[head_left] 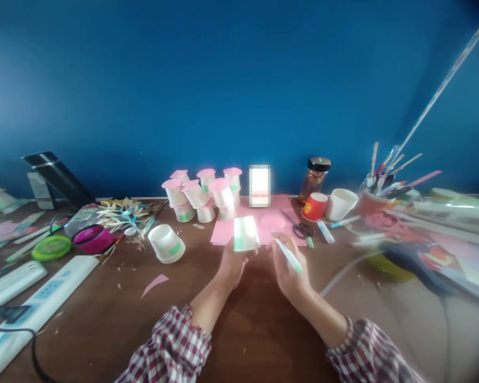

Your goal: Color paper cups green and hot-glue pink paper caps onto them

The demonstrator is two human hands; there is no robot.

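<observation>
My left hand [232,266] is closed around the lower part of a small white paper cup [246,233] with green marks on its side. My right hand [290,271], just to the right and apart from the cup, grips a white marker pen [287,254] whose green end points down towards me. Behind both hands lies a sheet of pink paper [223,230], with a pink rounded piece [273,221] on it. Black-handled scissors [302,230] rest at the sheet's right edge. Left of my hands, a white paper cup [166,243] with a green patch stands upside down.
Several stacked white cups with pink tops [201,194] stand against the blue wall. A red cup [314,206], a white cup [342,205] and a dark-lidded jar [316,178] are at right. A power strip [43,314] and wood shavings [127,215] lie left.
</observation>
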